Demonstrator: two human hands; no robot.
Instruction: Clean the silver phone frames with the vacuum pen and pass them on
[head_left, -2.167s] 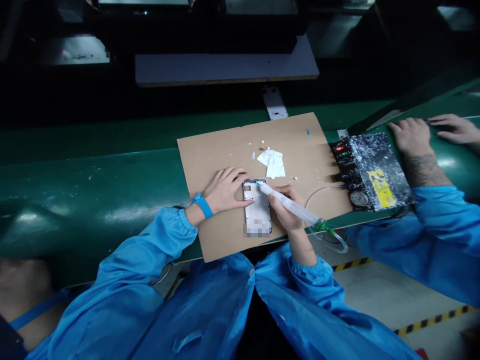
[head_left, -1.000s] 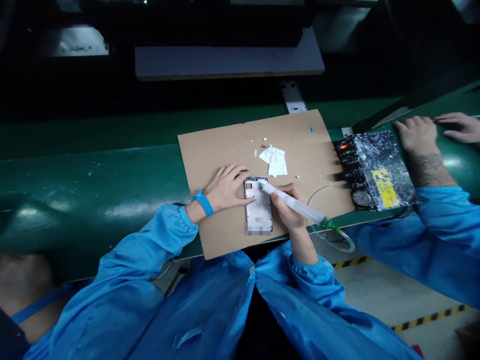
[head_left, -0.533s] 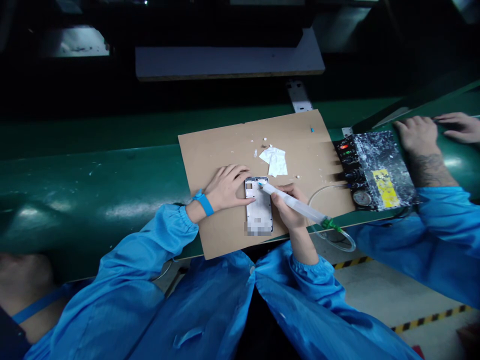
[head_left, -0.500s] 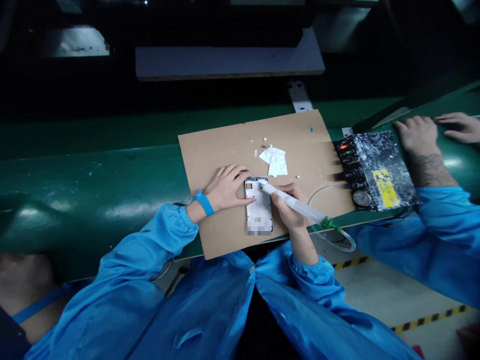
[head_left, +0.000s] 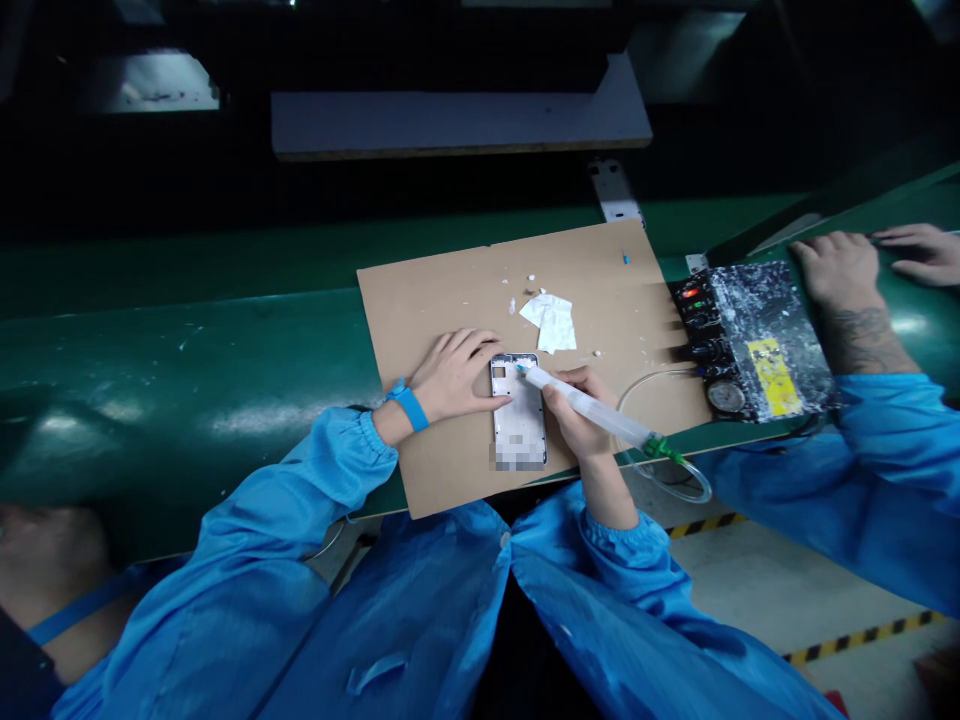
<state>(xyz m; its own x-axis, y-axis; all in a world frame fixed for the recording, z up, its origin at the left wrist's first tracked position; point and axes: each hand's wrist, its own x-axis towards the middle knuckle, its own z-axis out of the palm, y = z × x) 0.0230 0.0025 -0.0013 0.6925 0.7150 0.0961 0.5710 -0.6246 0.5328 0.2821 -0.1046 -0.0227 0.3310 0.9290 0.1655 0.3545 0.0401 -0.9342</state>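
My left hand (head_left: pixel 452 377) lies flat on the brown cardboard sheet (head_left: pixel 435 300), fingers spread a little, and my thumb and fingertips press against the left edge of the phone frame (head_left: pixel 517 412). It is not gripping anything; it just holds the frame down from the side. There is a blue band (head_left: pixel 409 406) on that wrist.

The phone frame is silver and lies flat on the cardboard, close to the near edge, right between my two hands.

My right hand (head_left: pixel 577 415) is closed around a clear syringe (head_left: pixel 585 405), the way I hold a pencil. The blue tip of the syringe touches the top right corner of the frame. The back end has a green cap (it sticks out past my hand to the right), and a thin clear tube (head_left: pixel 675 475) loops away from it.

A crumpled white tissue (head_left: pixel 551 320) lies on the cardboard above the frame, with little white bits around it.

To the right sits a dark box with small lights and a yellow label (head_left: pixel 750 335). Past it, another person's hands (head_left: pixel 840 268) rest on the green belt (head_left: pixel 187 360).
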